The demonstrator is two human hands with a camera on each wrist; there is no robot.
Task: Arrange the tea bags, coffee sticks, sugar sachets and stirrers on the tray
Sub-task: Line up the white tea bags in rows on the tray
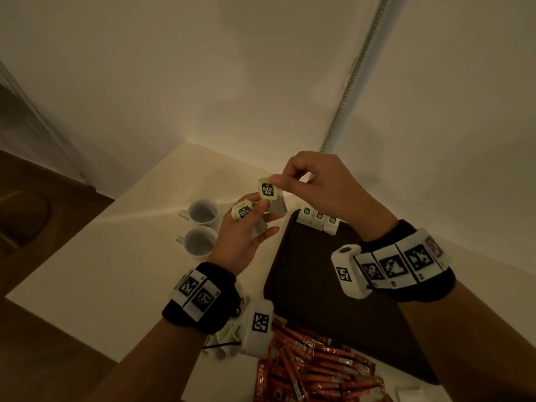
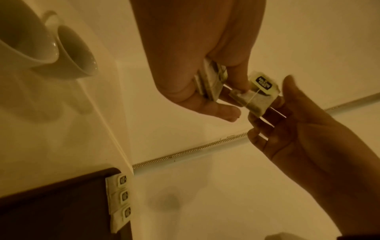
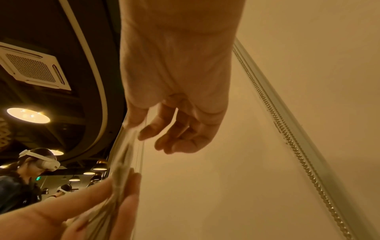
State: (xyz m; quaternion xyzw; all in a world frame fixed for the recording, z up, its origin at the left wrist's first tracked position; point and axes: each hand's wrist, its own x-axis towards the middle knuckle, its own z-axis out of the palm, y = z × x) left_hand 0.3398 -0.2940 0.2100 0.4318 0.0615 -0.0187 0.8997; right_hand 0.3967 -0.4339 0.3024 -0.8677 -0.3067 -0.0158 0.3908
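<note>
My left hand (image 1: pixel 258 217) is held above the table and grips a small stack of tea bags (image 1: pixel 243 213) (image 2: pixel 211 81). Its thumb touches the lower corner of one more tea bag (image 1: pixel 268 190) (image 2: pixel 260 95) with a pale green tag. My right hand (image 1: pixel 280 181) (image 2: pixel 273 112) pinches that bag by its top between thumb and fingers. Three tea bags (image 1: pixel 319 219) (image 2: pixel 121 194) lie in a row along the far edge of the dark brown tray (image 1: pixel 319 280) (image 2: pixel 61 204). In the right wrist view the pinched bag (image 3: pixel 123 162) is a blur.
Two white cups (image 1: pixel 203 213) (image 1: pixel 200 240) stand left of the tray. A pile of red coffee sticks (image 1: pixel 313 369) lies at the near edge, with white sachets (image 1: pixel 223 338) under my left wrist and another (image 1: pixel 409 394) at the lower right. The wall is close behind.
</note>
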